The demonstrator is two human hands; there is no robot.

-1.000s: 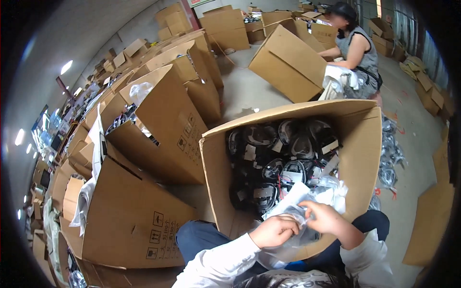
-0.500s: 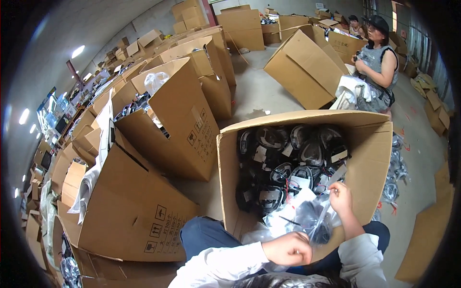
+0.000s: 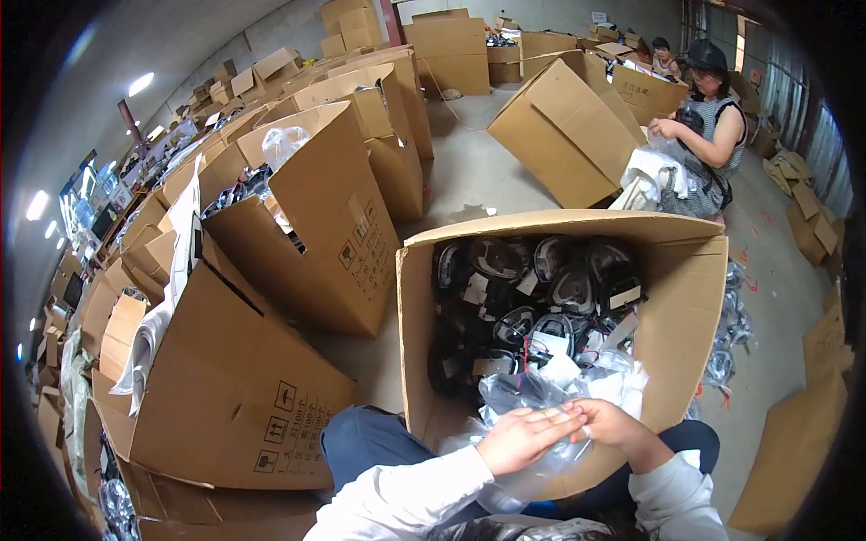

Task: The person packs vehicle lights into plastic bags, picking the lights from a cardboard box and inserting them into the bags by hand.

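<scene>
My left hand (image 3: 530,439) and my right hand (image 3: 612,424) meet above the near side of an open cardboard box (image 3: 672,361). Both are closed on a clear plastic bag (image 3: 564,458), the left fingers lying long across the right ones; the exact grip is partly hidden. A dark piece wrapped in plastic (image 3: 521,394) lies just beyond my hands. Deeper in the box sit several black lamp-like units (image 3: 575,290) with clear rounded covers, white tags and thin red wires. More crumpled clear plastic (image 3: 622,374) rests beside the right hand.
Tall cardboard boxes (image 3: 311,216) line the left side. A tilted box (image 3: 559,135) stands beyond mine, with a co-worker (image 3: 713,135) handling bagged goods beside it. Plastic-wrapped pieces (image 3: 731,334) lie on the floor at right, near flat cardboard (image 3: 803,433).
My right hand has come down and left from above the wrapped piece to meet my left hand, which has risen slightly. The plastic has shifted with them. The co-worker has bent the head down.
</scene>
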